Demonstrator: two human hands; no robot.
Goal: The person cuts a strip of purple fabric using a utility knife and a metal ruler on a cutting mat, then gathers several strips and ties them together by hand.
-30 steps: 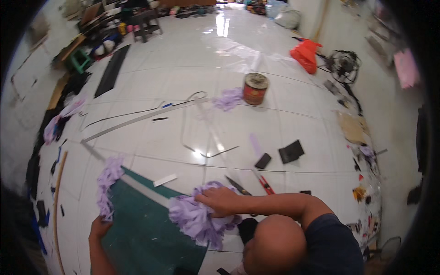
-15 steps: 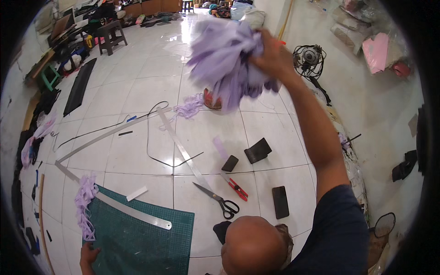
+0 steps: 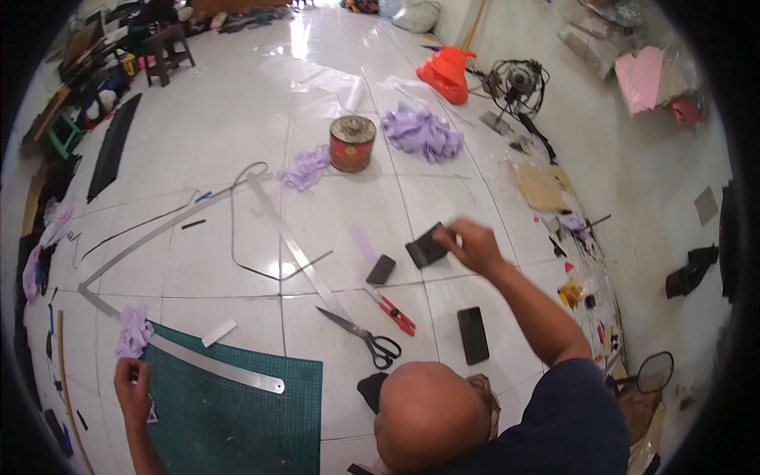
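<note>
My left hand (image 3: 133, 388) is at the left edge of the green cutting mat (image 3: 237, 419), its fingers curled on a bunch of lilac fabric strips (image 3: 134, 334). Out over the tiles, my right hand (image 3: 473, 247) hovers with loosely bent, slightly blurred fingers and no visible load. Its fingertips overlap a black folded piece (image 3: 425, 249) in this view; I cannot tell whether they touch. Beyond it, a larger pile of lilac strips (image 3: 422, 134) lies on the floor, right of a rusty red tin (image 3: 352, 144). A smaller lilac heap (image 3: 305, 169) sits left of the tin.
Black scissors (image 3: 360, 336), red-handled cutters (image 3: 390, 311), a small black block (image 3: 381, 269) and a dark phone (image 3: 473, 336) lie nearby. A steel ruler (image 3: 218, 366) crosses the mat. Farther off are an orange bag (image 3: 447, 75) and a fan (image 3: 518, 83). Someone's head shows at the bottom.
My right hand has let go of the large lilac bundle, now on the floor by the tin, and come back nearer. My left hand has moved up to the strips at the mat's corner.
</note>
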